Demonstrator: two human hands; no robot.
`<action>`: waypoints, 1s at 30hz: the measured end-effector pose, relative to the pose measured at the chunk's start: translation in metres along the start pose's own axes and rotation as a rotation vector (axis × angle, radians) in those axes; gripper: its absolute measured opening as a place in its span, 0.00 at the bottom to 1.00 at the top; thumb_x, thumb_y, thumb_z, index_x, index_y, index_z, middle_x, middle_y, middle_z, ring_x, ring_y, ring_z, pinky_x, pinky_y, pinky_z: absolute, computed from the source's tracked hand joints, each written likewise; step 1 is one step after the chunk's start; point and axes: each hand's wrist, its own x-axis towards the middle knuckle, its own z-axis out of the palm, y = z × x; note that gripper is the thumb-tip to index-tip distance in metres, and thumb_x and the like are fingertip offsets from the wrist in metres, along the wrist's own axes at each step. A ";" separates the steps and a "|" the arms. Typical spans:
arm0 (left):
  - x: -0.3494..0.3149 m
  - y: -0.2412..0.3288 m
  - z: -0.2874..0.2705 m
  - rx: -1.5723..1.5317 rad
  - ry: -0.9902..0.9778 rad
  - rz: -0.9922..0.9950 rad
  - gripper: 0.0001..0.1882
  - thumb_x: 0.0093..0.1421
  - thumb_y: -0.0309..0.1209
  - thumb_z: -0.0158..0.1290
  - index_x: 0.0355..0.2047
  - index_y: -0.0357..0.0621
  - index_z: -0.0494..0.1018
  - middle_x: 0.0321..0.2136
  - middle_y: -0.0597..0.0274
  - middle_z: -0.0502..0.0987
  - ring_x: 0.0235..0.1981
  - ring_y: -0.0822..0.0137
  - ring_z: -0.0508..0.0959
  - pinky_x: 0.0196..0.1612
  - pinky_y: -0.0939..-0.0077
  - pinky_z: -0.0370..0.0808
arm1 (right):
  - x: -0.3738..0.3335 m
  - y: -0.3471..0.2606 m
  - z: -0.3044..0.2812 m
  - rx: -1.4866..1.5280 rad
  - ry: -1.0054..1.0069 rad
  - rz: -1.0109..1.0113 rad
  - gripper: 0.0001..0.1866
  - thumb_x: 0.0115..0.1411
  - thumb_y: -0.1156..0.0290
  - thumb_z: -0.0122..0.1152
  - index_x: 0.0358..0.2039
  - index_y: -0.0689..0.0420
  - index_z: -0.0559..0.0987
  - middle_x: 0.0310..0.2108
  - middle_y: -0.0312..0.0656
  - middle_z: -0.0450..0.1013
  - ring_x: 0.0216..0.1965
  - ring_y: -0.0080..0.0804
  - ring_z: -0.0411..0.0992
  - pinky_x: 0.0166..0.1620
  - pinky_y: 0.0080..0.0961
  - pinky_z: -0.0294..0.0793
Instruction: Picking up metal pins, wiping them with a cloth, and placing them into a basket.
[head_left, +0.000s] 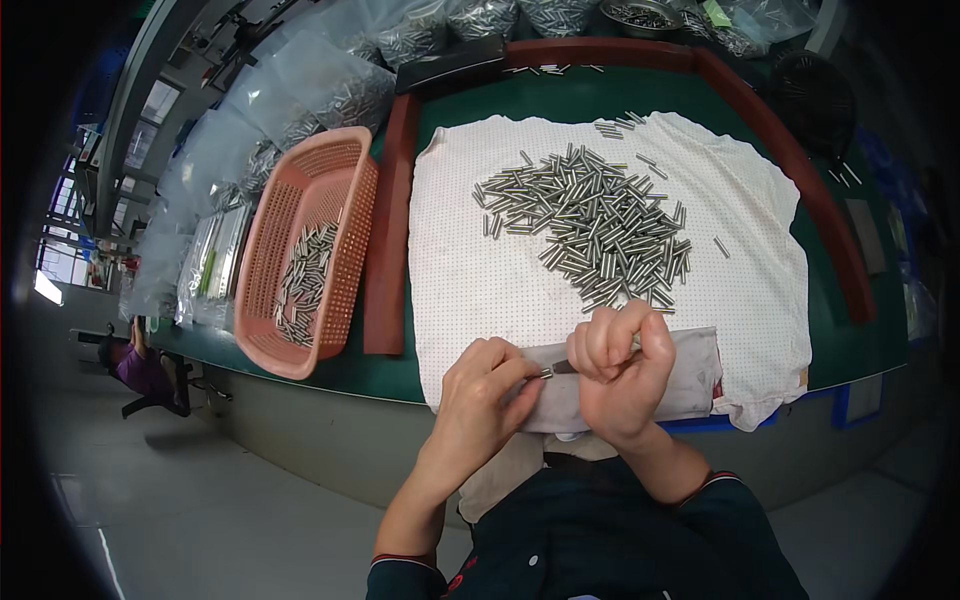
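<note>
My left hand [483, 392] pinches a short shiny metal pin [546, 373] between thumb and fingertips, over a grey cloth [690, 375] at the table's near edge. Close on its right, my right hand [625, 365] is a fist wrapped round a slim tool [562, 367]. The tool's dark, narrow tip points left and meets or nearly meets the pin's end; most of its handle is hidden in my fingers. Just beyond my hands, a heap of loose metal pins [600, 220] lies on a dotted white cloth [460, 270].
Left of the cloth stands a pink plastic basket [262, 335] holding more pins. Dark red bars [385, 300] frame the green tabletop [470, 108]. Clear bags of pins [345, 90] and a metal bowl [640, 18] line the far side. A person in purple [145, 370] sits far left.
</note>
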 end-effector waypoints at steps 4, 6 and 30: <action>-0.003 -0.002 0.002 -0.012 0.020 0.008 0.08 0.39 0.20 0.56 0.23 0.38 0.72 0.21 0.60 0.69 0.25 0.62 0.70 0.27 0.73 0.67 | -0.001 0.003 0.001 -0.023 0.006 0.019 0.20 0.62 0.59 0.28 0.15 0.53 0.57 0.09 0.31 0.50 0.11 0.18 0.43 0.17 0.18 0.46; -0.003 -0.002 0.001 -0.026 0.018 0.009 0.07 0.40 0.20 0.55 0.24 0.38 0.71 0.22 0.60 0.68 0.25 0.61 0.69 0.27 0.71 0.67 | 0.001 0.005 0.002 0.081 0.026 0.013 0.18 0.61 0.64 0.31 0.15 0.56 0.58 0.10 0.33 0.51 0.12 0.17 0.44 0.16 0.17 0.45; -0.003 -0.012 0.004 -0.119 0.017 0.059 0.07 0.39 0.18 0.55 0.22 0.37 0.71 0.18 0.59 0.64 0.21 0.60 0.66 0.22 0.70 0.63 | -0.005 0.016 0.012 -0.428 -0.214 -0.131 0.18 0.61 0.64 0.34 0.15 0.56 0.57 0.10 0.33 0.50 0.12 0.19 0.44 0.17 0.20 0.46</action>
